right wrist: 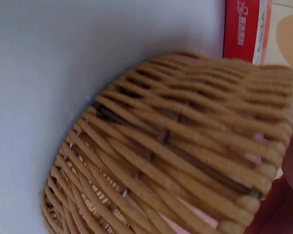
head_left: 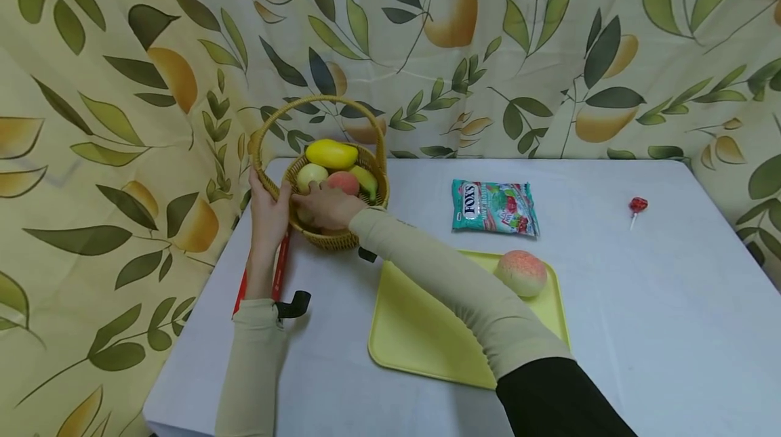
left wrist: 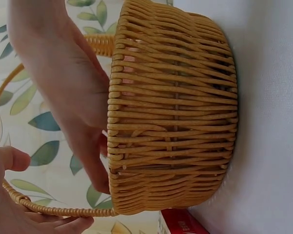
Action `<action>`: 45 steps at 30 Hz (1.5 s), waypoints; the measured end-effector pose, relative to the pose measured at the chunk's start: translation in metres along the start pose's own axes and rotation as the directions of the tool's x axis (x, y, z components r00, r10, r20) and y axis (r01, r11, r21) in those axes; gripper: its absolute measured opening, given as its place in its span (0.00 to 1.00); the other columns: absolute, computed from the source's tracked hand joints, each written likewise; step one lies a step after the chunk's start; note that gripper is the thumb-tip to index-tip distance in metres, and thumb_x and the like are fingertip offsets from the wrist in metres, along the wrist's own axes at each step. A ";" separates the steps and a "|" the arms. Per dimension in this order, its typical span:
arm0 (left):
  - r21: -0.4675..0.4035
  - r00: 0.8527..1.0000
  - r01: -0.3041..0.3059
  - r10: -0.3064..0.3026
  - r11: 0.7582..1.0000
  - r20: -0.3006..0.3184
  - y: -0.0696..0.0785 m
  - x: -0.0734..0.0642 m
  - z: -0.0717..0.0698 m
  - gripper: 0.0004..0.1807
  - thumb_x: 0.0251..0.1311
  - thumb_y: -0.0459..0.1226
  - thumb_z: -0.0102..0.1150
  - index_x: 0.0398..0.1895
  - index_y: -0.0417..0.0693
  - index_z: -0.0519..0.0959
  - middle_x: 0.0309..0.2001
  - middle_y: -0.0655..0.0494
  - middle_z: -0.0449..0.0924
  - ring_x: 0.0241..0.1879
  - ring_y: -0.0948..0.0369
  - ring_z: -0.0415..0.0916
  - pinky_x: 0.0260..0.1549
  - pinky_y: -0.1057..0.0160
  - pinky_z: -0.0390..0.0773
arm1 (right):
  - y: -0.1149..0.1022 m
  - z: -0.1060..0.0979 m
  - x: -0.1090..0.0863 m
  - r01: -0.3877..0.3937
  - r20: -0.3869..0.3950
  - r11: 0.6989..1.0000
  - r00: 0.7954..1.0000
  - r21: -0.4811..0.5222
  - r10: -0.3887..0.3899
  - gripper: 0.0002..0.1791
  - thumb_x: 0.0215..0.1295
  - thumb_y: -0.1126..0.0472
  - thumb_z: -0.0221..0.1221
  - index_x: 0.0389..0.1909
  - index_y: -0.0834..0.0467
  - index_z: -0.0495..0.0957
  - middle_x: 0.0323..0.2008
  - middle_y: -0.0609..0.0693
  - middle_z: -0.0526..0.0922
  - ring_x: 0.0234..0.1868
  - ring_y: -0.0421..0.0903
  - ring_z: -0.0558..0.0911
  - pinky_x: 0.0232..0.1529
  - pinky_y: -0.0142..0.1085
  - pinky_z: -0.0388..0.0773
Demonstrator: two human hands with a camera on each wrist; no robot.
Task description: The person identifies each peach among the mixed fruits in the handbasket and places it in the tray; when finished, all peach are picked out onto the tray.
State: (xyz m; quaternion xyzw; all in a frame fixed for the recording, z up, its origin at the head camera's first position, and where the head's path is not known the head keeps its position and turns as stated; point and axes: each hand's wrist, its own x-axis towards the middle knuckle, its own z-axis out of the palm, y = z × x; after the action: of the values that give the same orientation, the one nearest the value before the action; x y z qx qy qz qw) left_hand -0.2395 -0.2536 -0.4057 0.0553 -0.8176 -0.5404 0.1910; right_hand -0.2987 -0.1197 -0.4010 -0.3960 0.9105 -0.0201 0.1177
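A fruit-and-leaf curtain (head_left: 457,91) is hung behind a white-covered table (head_left: 659,328). On the table's near middle a yellow tray (head_left: 421,339) is laid, crossed by the right sleeve (head_left: 451,291). Beyond its left corner a wicker basket (head_left: 332,242) is stood upright. The basket's handle (head_left: 317,99) is loosely encircled at its left foot by the bent fingers of the left hand (head_left: 268,210), the thumb held apart. The right hand (head_left: 329,209) is lowered over the near rim, its fingers pointed inward among the fruit. To the right, a teal candy bag (head_left: 494,207) is laid flat, a pink-and-cream peach (head_left: 522,273) is set on the tray, and a red lollipop (head_left: 638,204) is placed well apart. Work at the basket is judged to be under way: a yellow fruit (head_left: 331,154), a pale round fruit (head_left: 312,177), a reddish fruit (head_left: 344,183) and a banana (head_left: 366,181) are already contained in it, while the peach is left outside. The right fingertips are hidden, so whether anything is gripped cannot be told. A red box (left wrist: 183,223) is partly covered by the left arm, and the basket's lower contents are screened by the weave.
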 end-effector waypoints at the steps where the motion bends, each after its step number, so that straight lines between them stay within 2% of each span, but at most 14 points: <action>1: 0.005 1.000 -0.001 0.001 1.000 0.000 0.000 0.000 0.000 0.46 0.74 0.43 0.51 0.84 0.50 0.35 0.84 0.46 0.43 0.81 0.57 0.46 0.80 0.51 0.50 | 0.000 0.000 0.000 0.006 0.006 1.000 1.000 0.007 -0.006 0.35 0.80 0.54 0.50 0.82 0.38 0.49 0.73 0.60 0.66 0.65 0.56 0.74 0.58 0.48 0.82; 5: 0.020 1.000 -0.005 0.005 1.000 -0.004 0.002 0.001 0.002 0.45 0.75 0.45 0.50 0.85 0.51 0.35 0.84 0.46 0.43 0.82 0.56 0.45 0.81 0.50 0.49 | -0.001 0.002 0.002 0.001 0.016 0.999 1.000 0.033 -0.001 0.35 0.82 0.55 0.46 0.82 0.35 0.43 0.73 0.61 0.66 0.55 0.56 0.80 0.50 0.47 0.85; 8: 0.027 1.000 -0.001 0.001 1.000 -0.006 0.003 0.001 0.003 0.45 0.75 0.45 0.50 0.84 0.50 0.36 0.84 0.45 0.43 0.82 0.54 0.46 0.80 0.49 0.50 | 0.002 0.002 0.001 -0.003 -0.018 1.000 1.000 0.013 0.003 0.36 0.80 0.53 0.50 0.81 0.34 0.46 0.75 0.61 0.61 0.55 0.55 0.78 0.46 0.44 0.85; 13: 0.046 1.000 0.014 -0.014 0.999 -0.007 0.003 0.000 0.002 0.46 0.75 0.46 0.50 0.84 0.48 0.35 0.84 0.43 0.42 0.82 0.52 0.45 0.80 0.48 0.50 | 0.008 -0.001 -0.007 0.054 -0.119 0.996 0.991 -0.077 -0.063 0.40 0.71 0.49 0.63 0.79 0.45 0.56 0.70 0.59 0.65 0.60 0.55 0.72 0.54 0.42 0.82; 16: 0.053 1.000 0.018 -0.017 0.998 -0.009 0.003 0.000 0.001 0.46 0.75 0.48 0.49 0.84 0.47 0.35 0.84 0.44 0.40 0.82 0.52 0.43 0.81 0.48 0.48 | 0.013 -0.007 -0.016 0.060 -0.154 0.998 0.986 -0.017 -0.062 0.43 0.67 0.51 0.67 0.77 0.47 0.55 0.69 0.59 0.66 0.57 0.54 0.76 0.56 0.41 0.81; 21: 0.047 1.000 0.006 -0.005 0.999 -0.021 0.006 0.001 0.001 0.46 0.75 0.48 0.50 0.84 0.48 0.35 0.84 0.46 0.40 0.82 0.55 0.43 0.81 0.51 0.47 | 0.025 -0.019 -0.036 0.075 -0.200 0.996 0.978 0.048 -0.064 0.38 0.65 0.53 0.65 0.73 0.45 0.60 0.67 0.55 0.70 0.55 0.50 0.78 0.62 0.43 0.77; 24: 0.039 0.999 -0.003 0.004 0.999 -0.034 0.006 0.002 0.002 0.46 0.74 0.46 0.50 0.84 0.49 0.36 0.84 0.47 0.41 0.82 0.56 0.42 0.81 0.52 0.46 | 0.034 -0.024 -0.054 0.084 -0.201 0.995 0.977 0.054 -0.071 0.33 0.65 0.47 0.66 0.70 0.42 0.66 0.65 0.52 0.72 0.58 0.51 0.75 0.62 0.47 0.77; 28: 0.013 1.000 0.018 -0.018 1.000 -0.017 0.004 -0.001 0.002 0.46 0.75 0.46 0.50 0.84 0.51 0.34 0.85 0.49 0.39 0.82 0.57 0.42 0.81 0.52 0.47 | 0.048 -0.022 -0.088 0.093 -0.235 0.993 0.969 0.079 -0.072 0.33 0.64 0.42 0.68 0.67 0.41 0.70 0.65 0.53 0.73 0.58 0.56 0.76 0.53 0.53 0.81; 29: 0.004 1.000 0.026 -0.026 1.000 -0.007 0.003 -0.003 0.001 0.46 0.75 0.46 0.50 0.85 0.53 0.34 0.85 0.49 0.40 0.81 0.55 0.45 0.80 0.50 0.50 | 0.052 -0.020 -0.098 0.095 -0.249 0.992 0.966 0.087 -0.071 0.32 0.63 0.42 0.68 0.66 0.42 0.71 0.65 0.53 0.73 0.57 0.56 0.77 0.51 0.53 0.82; 33: -0.018 0.998 0.040 -0.039 0.999 0.046 0.001 -0.007 0.000 0.45 0.76 0.48 0.48 0.85 0.58 0.32 0.85 0.51 0.38 0.80 0.54 0.48 0.76 0.46 0.59 | 0.070 -0.010 -0.137 0.105 -0.293 0.988 0.954 0.114 -0.067 0.32 0.60 0.49 0.69 0.66 0.43 0.73 0.62 0.50 0.74 0.53 0.52 0.78 0.44 0.48 0.83; 35: -0.028 0.998 0.033 -0.032 0.999 0.053 0.001 -0.007 0.000 0.45 0.76 0.48 0.48 0.85 0.59 0.33 0.85 0.51 0.39 0.80 0.54 0.50 0.74 0.45 0.62 | 0.077 -0.007 -0.156 0.101 -0.305 0.985 0.951 0.140 -0.054 0.32 0.58 0.51 0.69 0.65 0.43 0.74 0.59 0.48 0.74 0.52 0.51 0.76 0.41 0.46 0.82; 39: -0.058 0.998 0.041 -0.037 0.998 0.057 0.004 -0.006 -0.001 0.44 0.76 0.44 0.48 0.85 0.59 0.33 0.85 0.50 0.40 0.81 0.54 0.48 0.75 0.45 0.62 | 0.087 -0.005 -0.185 0.094 -0.326 0.978 0.945 0.184 -0.029 0.30 0.59 0.52 0.70 0.64 0.46 0.75 0.58 0.49 0.76 0.52 0.51 0.77 0.45 0.47 0.80; 45: -0.059 0.997 0.059 -0.056 0.997 0.059 0.007 -0.008 -0.003 0.45 0.76 0.43 0.49 0.85 0.57 0.33 0.85 0.49 0.40 0.81 0.53 0.47 0.75 0.45 0.62 | 0.094 0.002 -0.217 0.078 -0.315 0.971 0.949 0.225 -0.003 0.32 0.59 0.53 0.71 0.65 0.48 0.75 0.61 0.53 0.78 0.57 0.53 0.79 0.54 0.49 0.80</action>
State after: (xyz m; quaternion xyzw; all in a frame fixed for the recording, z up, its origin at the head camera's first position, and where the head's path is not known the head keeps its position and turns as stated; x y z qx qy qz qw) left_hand -0.2303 -0.2509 -0.4004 0.0575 -0.8040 -0.5715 0.1536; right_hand -0.2227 0.1030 -0.3719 -0.3896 0.9005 -0.1923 0.0177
